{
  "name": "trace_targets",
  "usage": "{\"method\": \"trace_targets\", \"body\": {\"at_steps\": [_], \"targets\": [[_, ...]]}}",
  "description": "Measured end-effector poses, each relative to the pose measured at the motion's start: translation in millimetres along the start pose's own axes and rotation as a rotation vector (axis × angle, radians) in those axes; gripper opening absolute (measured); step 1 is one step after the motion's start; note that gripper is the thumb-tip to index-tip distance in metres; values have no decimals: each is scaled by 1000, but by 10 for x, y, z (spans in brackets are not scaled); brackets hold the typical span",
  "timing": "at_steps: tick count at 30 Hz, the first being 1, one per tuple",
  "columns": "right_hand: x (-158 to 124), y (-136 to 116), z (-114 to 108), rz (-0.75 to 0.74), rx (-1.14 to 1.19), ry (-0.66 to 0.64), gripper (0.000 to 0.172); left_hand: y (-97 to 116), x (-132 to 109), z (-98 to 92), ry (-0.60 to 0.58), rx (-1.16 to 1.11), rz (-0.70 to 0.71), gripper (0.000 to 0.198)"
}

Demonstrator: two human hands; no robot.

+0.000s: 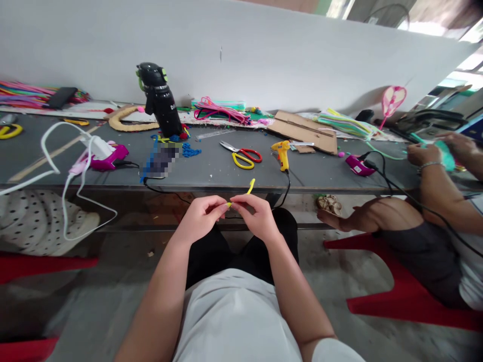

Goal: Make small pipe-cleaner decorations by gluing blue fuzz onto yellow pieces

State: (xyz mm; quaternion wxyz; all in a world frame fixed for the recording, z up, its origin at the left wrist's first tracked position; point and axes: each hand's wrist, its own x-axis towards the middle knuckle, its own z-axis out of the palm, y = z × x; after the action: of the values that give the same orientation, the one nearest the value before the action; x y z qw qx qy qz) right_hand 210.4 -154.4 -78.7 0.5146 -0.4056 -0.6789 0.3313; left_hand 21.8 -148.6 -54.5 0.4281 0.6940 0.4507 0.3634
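Both my hands meet over my lap, just in front of the table edge, pinching a short yellow pipe cleaner [251, 186]. My left hand [204, 213] has thumb and fingertips closed on one end of it. My right hand [255, 212] grips it right beside, and its free end sticks up behind my right fingers. Part of the pipe cleaner is hidden by the fingers. On the table beyond lie scissors [243, 155] with one red and one yellow handle, blades apart. A yellow glue gun [281, 155] rests to their right.
A black bottle [162, 100] stands back left, near a phone [162, 161] and blue twisted pieces [191, 150]. Purple power sockets [109, 158] with cables sit left. Bundled pipe cleaners [345, 124] and cardboard [302, 131] lie behind. At right, a co-worker's hands [426, 153] hold turquoise material.
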Motion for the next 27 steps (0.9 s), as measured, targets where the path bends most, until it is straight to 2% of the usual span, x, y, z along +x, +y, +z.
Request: {"method": "trace_targets", "body": {"at_steps": [4, 10, 12, 14, 18, 21, 24, 27], "targets": [[14, 9, -67, -76, -110, -44, 23, -29, -17, -9, 99, -8, 22, 22], [6, 34, -79, -255, -525, 170, 10, -26, -32, -1, 148, -41, 0, 22], [3, 1, -83, -304, -599, 184, 7, -43, -32, -3, 141, -70, -13, 22], [12, -41, -95, -348, -624, 130, 7, -80, -27, -6, 139, -134, -39, 22], [83, -105, -132, -385, -521, -116, 15, -157, -16, -19, 116, -316, -83, 21], [178, -145, -167, -359, -447, -249, 19, -164, -22, -43, 35, -388, -105, 20], [283, -205, -219, -386, -490, -322, 21, -145, -41, -89, -63, -453, -128, 18], [381, -284, -300, -414, -444, -456, 22, -137, -63, -151, -87, -481, -128, 18]]}}
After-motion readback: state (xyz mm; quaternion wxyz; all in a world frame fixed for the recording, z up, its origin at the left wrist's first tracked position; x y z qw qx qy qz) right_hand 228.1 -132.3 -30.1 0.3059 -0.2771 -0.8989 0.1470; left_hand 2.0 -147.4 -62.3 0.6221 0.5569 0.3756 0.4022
